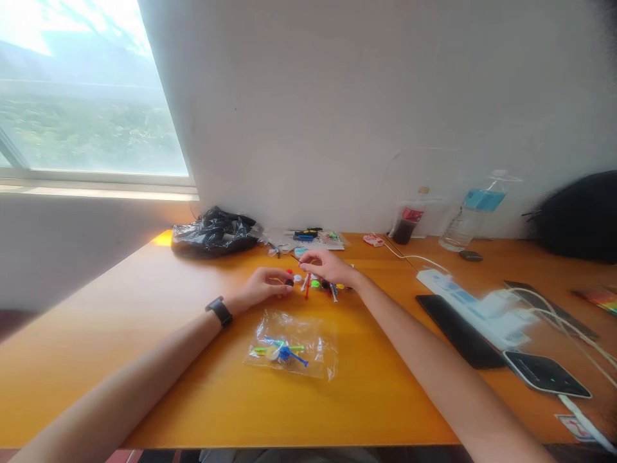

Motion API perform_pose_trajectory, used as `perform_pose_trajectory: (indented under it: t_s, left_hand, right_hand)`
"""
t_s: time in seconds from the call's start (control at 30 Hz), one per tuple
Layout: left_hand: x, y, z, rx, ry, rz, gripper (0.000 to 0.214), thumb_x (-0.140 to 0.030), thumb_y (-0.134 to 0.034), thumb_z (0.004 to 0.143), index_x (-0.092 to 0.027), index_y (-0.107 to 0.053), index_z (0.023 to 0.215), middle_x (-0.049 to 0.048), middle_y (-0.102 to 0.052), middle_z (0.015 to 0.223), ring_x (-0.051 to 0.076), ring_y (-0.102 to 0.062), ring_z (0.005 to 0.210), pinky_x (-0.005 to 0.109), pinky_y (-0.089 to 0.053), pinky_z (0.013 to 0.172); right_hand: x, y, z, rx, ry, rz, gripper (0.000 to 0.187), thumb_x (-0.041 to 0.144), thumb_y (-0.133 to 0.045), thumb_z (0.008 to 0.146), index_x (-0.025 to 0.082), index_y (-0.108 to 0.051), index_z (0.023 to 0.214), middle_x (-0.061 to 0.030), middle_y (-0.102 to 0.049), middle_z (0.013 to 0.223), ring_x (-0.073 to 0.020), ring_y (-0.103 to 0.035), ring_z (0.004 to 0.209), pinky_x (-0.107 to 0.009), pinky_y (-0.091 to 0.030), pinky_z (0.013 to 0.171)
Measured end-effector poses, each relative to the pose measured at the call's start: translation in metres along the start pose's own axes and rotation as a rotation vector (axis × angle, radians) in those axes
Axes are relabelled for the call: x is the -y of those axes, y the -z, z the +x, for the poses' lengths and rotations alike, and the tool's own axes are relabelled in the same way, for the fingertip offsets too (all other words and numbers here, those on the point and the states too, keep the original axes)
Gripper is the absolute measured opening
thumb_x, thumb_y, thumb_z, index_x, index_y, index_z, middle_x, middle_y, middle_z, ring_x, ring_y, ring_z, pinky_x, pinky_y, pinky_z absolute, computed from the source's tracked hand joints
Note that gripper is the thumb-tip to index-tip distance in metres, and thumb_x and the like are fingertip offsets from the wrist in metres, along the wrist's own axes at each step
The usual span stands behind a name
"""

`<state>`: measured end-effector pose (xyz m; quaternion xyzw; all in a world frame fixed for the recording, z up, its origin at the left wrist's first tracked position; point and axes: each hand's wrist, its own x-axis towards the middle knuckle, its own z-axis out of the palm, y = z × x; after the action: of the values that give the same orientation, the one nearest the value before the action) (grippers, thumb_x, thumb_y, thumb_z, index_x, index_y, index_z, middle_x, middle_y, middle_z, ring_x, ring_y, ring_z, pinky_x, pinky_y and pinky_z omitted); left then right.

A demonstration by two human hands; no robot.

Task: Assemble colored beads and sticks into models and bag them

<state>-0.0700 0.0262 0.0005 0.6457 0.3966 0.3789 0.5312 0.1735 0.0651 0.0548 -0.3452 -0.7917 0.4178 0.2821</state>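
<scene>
My left hand (264,285), with a dark watch (220,312) on its wrist, has thumb and fingers closed at the edge of a small black round piece (289,282). Between the fingertips of my right hand (322,262) is a thin dark stick-like piece (295,259), too small to name exactly. Small plastic parts lie on the table below and beside the right hand: a white round piece (297,278), a red stick piece (307,287), a green round piece (315,283) and a yellow one (340,285). Closer to me, a clear plastic bag (313,334) contains blue, green and yellow parts.
On the wooden table (193,386), a black plastic bag (214,233) sits at the back left. A water bottle (463,222) and a dark drink pouch (407,228) stand at the back right. A white power strip (475,308), cables and a phone (547,374) occupy the right side.
</scene>
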Motion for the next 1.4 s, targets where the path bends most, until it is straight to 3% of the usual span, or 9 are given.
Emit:
perform_pose_trajectory:
  t_s: [0.17,0.3,0.4,0.5,0.6,0.8,1.17,1.4]
  left_hand:
    - [-0.013,-0.001,-0.007,-0.014,0.04,-0.078,0.049,-0.043,-0.092,0.071,-0.013,-0.079,0.107,0.011,-0.079,0.104,0.019,-0.072,0.081,0.034,-0.06,0.082]
    - [-0.016,-0.002,-0.008,-0.022,0.059,-0.107,0.048,-0.04,-0.092,0.072,-0.014,-0.079,0.109,0.0107,-0.079,0.105,0.019,-0.072,0.085,0.034,-0.059,0.086]
    - [-0.016,-0.003,-0.009,-0.019,0.045,-0.092,0.047,-0.04,-0.091,0.073,-0.015,-0.079,0.111,0.0104,-0.079,0.105,0.02,-0.072,0.087,0.034,-0.059,0.085]
    - [-0.017,-0.003,-0.009,-0.004,0.011,-0.066,0.044,-0.041,-0.09,0.074,-0.014,-0.08,0.107,0.0103,-0.079,0.103,0.021,-0.072,0.085,0.033,-0.059,0.083]
    - [-0.018,-0.004,-0.01,0.023,-0.004,-0.053,0.042,-0.042,-0.089,0.074,-0.013,-0.08,0.104,0.0103,-0.079,0.101,0.021,-0.072,0.084,0.034,-0.058,0.082]
    - [-0.019,-0.007,-0.01,0.06,-0.006,-0.043,0.04,-0.038,-0.09,0.073,-0.014,-0.082,0.105,0.0103,-0.081,0.105,0.023,-0.073,0.09,0.033,-0.057,0.086]
    - [-0.018,-0.006,-0.01,0.107,-0.035,0.028,0.042,-0.038,-0.089,0.076,-0.014,-0.081,0.109,0.012,-0.08,0.115,0.026,-0.074,0.101,0.033,-0.057,0.091]
    - [-0.024,-0.012,-0.017,0.098,-0.043,0.053,0.039,-0.045,-0.084,0.081,-0.012,-0.08,0.102,0.0123,-0.08,0.105,0.025,-0.074,0.092,0.031,-0.057,0.081]
  right_hand:
    - [0.003,0.0,-0.003,0.079,-0.004,0.008,0.039,0.056,-0.072,0.087,0.019,-0.071,0.099,-0.0005,-0.068,0.072,-0.0159,-0.065,0.059,-0.024,-0.044,0.053]
    - [0.007,0.0,-0.005,0.2,0.019,-0.007,0.035,0.05,-0.065,0.094,0.02,-0.074,0.11,-0.003,-0.075,0.087,-0.0173,-0.07,0.069,-0.024,-0.049,0.058]
    - [0.008,-0.004,-0.007,0.192,0.004,0.02,0.035,0.041,-0.069,0.092,0.02,-0.068,0.12,-0.0024,-0.075,0.09,-0.0164,-0.07,0.068,-0.026,-0.053,0.063]
    - [0.01,-0.007,-0.008,0.169,-0.038,0.078,0.033,0.041,-0.072,0.09,0.018,-0.063,0.113,-0.0019,-0.075,0.083,-0.0156,-0.07,0.063,-0.025,-0.052,0.06]
    - [0.014,-0.007,-0.01,0.237,-0.018,0.07,0.027,0.041,-0.073,0.089,0.016,-0.066,0.099,-0.0036,-0.076,0.078,-0.016,-0.07,0.066,-0.024,-0.05,0.06]
    - [0.015,-0.006,-0.01,0.329,-0.008,-0.02,0.021,0.029,-0.067,0.091,0.018,-0.069,0.108,-0.0036,-0.076,0.085,-0.0175,-0.072,0.078,-0.024,-0.052,0.066]
    - [0.006,-0.012,-0.009,0.301,-0.037,-0.039,0.024,0.021,-0.069,0.085,0.021,-0.056,0.105,0.0011,-0.071,0.08,-0.0175,-0.07,0.079,-0.025,-0.05,0.07]
    - [0.015,-0.016,-0.012,0.256,-0.016,-0.277,0.02,0.027,-0.07,0.082,0.019,-0.061,0.099,0.0012,-0.067,0.084,-0.0133,-0.06,0.07,-0.021,-0.041,0.059]
